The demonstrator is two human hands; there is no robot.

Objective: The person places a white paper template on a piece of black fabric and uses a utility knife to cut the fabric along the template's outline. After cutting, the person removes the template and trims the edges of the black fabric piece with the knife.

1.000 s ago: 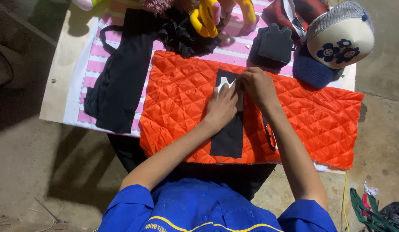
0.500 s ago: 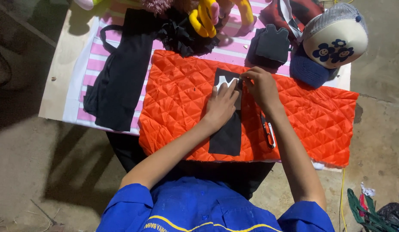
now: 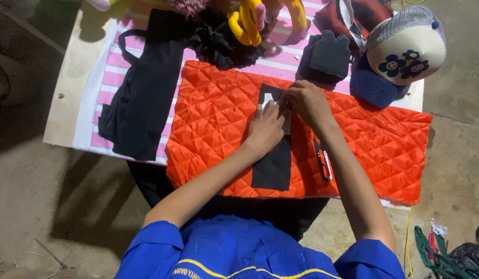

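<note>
Black fabric strip (image 3: pixel 273 165) on orange quilt (image 3: pixel 219 119), under both hands' (image 3: pixel 265 129) grip.

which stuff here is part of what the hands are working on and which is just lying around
In use:
left hand
right hand
black fabric strip
small white piece
orange quilted fabric

Lying about:
thread snips
cap
black cloth
yellow rings
striped sheet

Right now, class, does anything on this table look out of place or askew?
The orange quilt hangs over the table's near edge, and the cap sits tipped on a pile. The hands lie flat on the black strip.
</note>
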